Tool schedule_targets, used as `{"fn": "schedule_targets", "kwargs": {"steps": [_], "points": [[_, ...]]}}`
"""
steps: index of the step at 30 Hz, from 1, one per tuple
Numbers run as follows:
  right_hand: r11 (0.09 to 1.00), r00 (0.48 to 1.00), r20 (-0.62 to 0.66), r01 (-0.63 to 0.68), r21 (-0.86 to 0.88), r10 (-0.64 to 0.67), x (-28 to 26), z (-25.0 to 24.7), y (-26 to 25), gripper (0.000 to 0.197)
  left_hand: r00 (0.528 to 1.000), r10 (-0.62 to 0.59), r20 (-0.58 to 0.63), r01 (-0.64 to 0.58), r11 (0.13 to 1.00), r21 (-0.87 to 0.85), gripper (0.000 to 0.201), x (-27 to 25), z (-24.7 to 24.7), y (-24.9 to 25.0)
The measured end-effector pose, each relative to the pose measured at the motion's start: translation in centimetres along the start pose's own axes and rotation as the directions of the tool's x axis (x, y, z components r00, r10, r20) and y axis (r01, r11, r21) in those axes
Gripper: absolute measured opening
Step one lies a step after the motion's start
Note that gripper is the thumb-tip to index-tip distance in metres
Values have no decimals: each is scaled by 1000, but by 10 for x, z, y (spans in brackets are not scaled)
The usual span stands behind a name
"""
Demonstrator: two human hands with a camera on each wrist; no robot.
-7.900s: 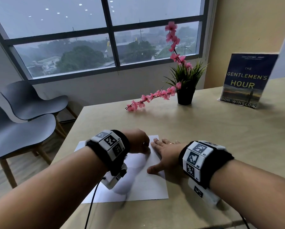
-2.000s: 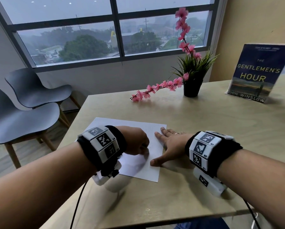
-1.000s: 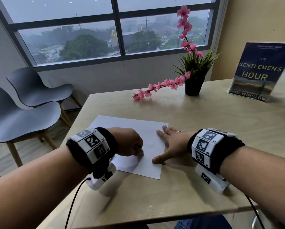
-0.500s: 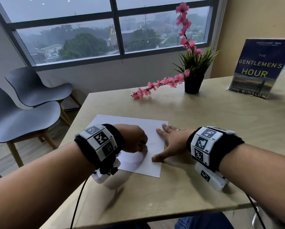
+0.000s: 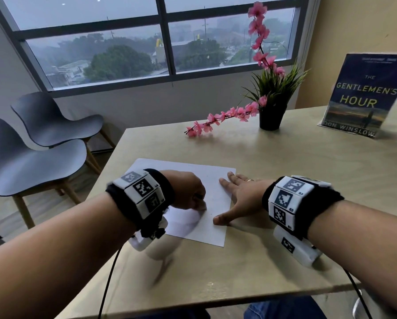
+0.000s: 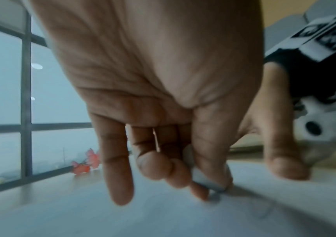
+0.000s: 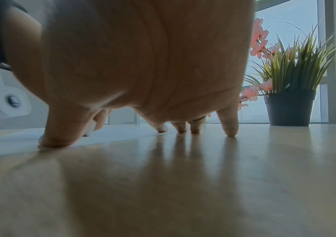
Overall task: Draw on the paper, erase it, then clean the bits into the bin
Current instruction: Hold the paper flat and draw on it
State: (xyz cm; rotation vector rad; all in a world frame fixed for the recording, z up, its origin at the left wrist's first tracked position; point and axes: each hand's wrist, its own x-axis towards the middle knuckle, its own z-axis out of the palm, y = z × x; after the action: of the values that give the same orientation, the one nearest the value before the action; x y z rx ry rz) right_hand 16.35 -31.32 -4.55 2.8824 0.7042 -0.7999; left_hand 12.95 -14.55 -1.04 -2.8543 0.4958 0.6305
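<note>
A white sheet of paper point(image 5: 193, 172) lies on the wooden table point(image 5: 285, 166) in front of me. My left hand point(image 5: 188, 192) is curled over it and pinches a small white eraser point(image 6: 205, 180) between thumb and fingers, its end pressed on the sheet. The head view shows only a corner of the eraser point(image 5: 202, 206) below the knuckles. My right hand point(image 5: 239, 196) lies flat with fingers spread, thumb and fingertips on the paper's right edge point(image 7: 112, 136). Faint grey marks point(image 6: 264, 213) show on the sheet near the eraser. No bin is in view.
A black pot with green grass and pink blossoms point(image 5: 272, 116) stands at the back of the table, one branch point(image 5: 220, 117) drooping left. A book point(image 5: 365, 97) stands upright at the back right. Two grey chairs point(image 5: 31, 162) sit past the table's left edge.
My left hand has rubbed the eraser back and forth over the same patch of paper, shifting left and then back right. The right hand has stayed flat on the paper's edge.
</note>
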Motion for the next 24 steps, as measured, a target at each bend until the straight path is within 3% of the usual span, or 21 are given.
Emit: {"fn": "schedule_targets", "kwargs": {"steps": [5, 10, 14, 19, 24], "points": [[1000, 1000, -3, -3, 13, 3, -1, 0, 0, 120, 999, 36, 23, -37, 998, 57, 27, -4, 7, 5], [1000, 1000, -8, -7, 9, 7, -2, -1, -1, 121, 1000, -15, -19, 15, 1000, 0, 31, -5, 3, -4], [1000, 1000, -5, -3, 8, 3, -2, -1, -1, 121, 999, 31, 15, -32, 999, 25, 28, -9, 10, 1], [1000, 1000, -1, -5, 11, 5, -3, -1, -2, 120, 999, -33, -7, 33, 999, -19, 30, -10, 6, -10], [1000, 1000, 5, -5, 8, 5, -3, -2, -2, 120, 999, 16, 45, -17, 1000, 20, 27, -17, 13, -3]]}}
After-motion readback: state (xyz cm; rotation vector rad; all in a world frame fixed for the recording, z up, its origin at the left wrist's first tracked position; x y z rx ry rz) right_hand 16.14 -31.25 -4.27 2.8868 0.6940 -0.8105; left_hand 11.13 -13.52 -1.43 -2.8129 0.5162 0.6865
